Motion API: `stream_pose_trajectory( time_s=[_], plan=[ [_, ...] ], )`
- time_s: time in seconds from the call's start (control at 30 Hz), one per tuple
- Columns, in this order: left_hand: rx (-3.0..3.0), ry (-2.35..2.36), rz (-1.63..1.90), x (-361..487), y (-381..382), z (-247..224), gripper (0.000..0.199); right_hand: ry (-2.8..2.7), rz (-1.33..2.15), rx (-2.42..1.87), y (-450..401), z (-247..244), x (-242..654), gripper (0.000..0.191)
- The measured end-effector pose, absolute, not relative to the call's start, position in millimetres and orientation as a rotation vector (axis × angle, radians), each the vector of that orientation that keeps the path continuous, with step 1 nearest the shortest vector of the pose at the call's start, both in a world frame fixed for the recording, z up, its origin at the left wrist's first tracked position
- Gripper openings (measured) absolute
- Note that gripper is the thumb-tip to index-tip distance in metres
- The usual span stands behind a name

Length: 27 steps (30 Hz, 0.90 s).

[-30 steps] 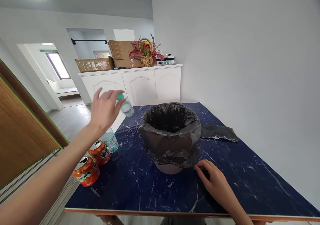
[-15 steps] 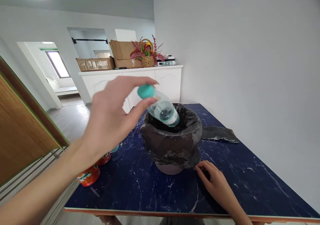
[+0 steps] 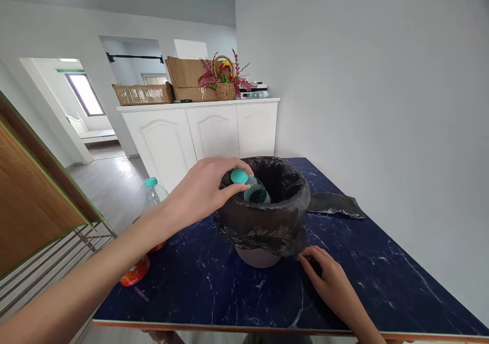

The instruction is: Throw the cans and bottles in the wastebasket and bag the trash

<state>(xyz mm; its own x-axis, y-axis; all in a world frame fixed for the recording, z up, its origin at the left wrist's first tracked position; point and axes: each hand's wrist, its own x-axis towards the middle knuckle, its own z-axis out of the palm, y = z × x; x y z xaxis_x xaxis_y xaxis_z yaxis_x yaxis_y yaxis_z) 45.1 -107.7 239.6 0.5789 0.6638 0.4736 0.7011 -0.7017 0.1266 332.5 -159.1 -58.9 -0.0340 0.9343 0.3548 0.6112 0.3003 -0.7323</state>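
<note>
My left hand [image 3: 206,188] grips a clear plastic bottle [image 3: 256,190] near its turquoise cap, between thumb and fingers. The bottle tilts down into a trash can [image 3: 257,258] lined with a black garbage bag [image 3: 263,227]; its lower end is hidden behind the bag's folded rim. Low at the can's right side, my right hand [image 3: 328,278] rests on the table with thumb and forefinger closed at the bag's hanging edge. Another clear bottle with a turquoise cap [image 3: 152,183] stands beyond my left forearm. Orange-red containers [image 3: 136,273] are partly hidden under that forearm.
A flat black folded bag [image 3: 336,205] lies on the dark blue marbled table [image 3: 359,267], right of the can. Behind, a white cabinet [image 3: 217,130] bears cardboard boxes [image 3: 191,79] and a flower basket [image 3: 226,90]. A metal rack [image 3: 49,267] stands at the left.
My left hand has moved down and slightly right, lowering the bottle deeper into the lined can. The standing bottle at left has come into view. My right hand has stayed in place.
</note>
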Motion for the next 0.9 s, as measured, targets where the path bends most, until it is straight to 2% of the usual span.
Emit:
stream_pose_trajectory(
  time_s=[0.47, 0.67, 0.9],
  plan=[
    [-2.783, -1.217, -0.523, 52.3, -85.8, 246.9, 0.026, -1.748, 0.491, -1.427, -158.3, -61.9, 334.7, 0.035],
    [-2.916, -1.277, -0.306, 50.9, -79.2, 245.7, 0.030, -1.745, 0.466, -1.417, -158.6, -60.9, 333.8, 0.035],
    [-2.904, -1.194, -0.447, 43.3, -77.2, 241.2, 0.044, -1.740, 0.501, -1.433, -158.3, -60.0, 334.9, 0.036]
  ],
)
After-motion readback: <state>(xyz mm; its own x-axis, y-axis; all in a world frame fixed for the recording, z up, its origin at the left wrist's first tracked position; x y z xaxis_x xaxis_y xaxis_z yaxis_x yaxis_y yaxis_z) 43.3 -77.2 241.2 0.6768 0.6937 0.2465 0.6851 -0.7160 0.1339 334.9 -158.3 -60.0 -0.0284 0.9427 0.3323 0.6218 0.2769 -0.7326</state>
